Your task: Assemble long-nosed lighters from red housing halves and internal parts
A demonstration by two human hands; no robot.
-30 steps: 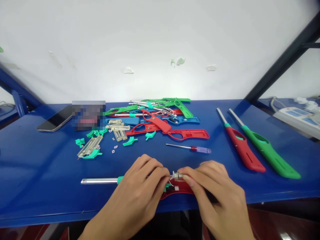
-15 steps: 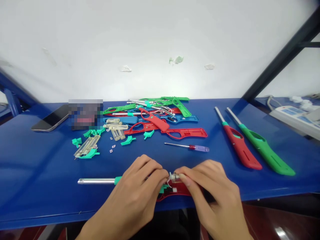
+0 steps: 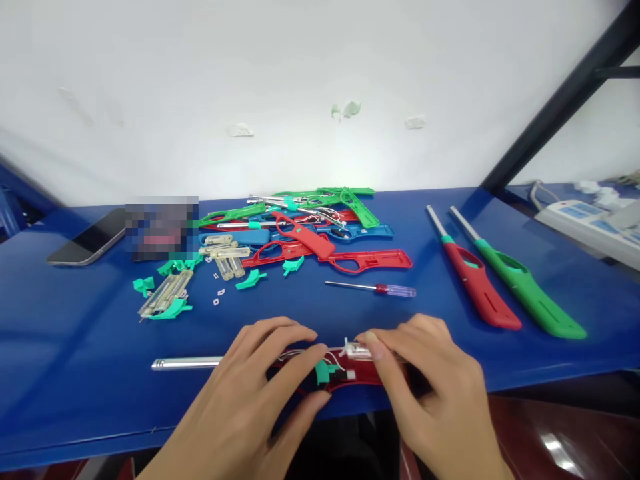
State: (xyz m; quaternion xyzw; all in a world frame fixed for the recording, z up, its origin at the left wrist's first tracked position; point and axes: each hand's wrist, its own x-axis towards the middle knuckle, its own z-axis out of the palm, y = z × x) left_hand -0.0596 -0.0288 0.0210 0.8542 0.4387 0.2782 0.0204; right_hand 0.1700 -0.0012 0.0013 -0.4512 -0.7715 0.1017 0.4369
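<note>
A red lighter half-shell (image 3: pixel 367 373) lies at the table's front edge, its silver barrel (image 3: pixel 185 363) pointing left. Inside it are a teal trigger (image 3: pixel 324 371), a black part and thin white wires. Between thumb and fingers of my right hand (image 3: pixel 433 380) is a clear fuel tank (image 3: pixel 361 351) with a white valve end, just over the shell. My left hand (image 3: pixel 260 387) reaches across the lighter near the trigger, thumb and fingers apart and holding nothing; it hides the middle of the lighter.
Behind my hands lies a screwdriver (image 3: pixel 373 289). A pile of lighter shells (image 3: pixel 305 233) sits at the back, with fuel tanks (image 3: pixel 167 293) and teal triggers (image 3: pixel 251 279) left. Two assembled lighters (image 3: pixel 483 287) lie right, beyond them a power strip (image 3: pixel 590 227). A phone (image 3: pixel 93 237) lies left.
My left fingers have let go at the tank's valve end and spread apart, uncovering the trigger and wires. My right hand still holds the tank. The view has shifted slightly.
</note>
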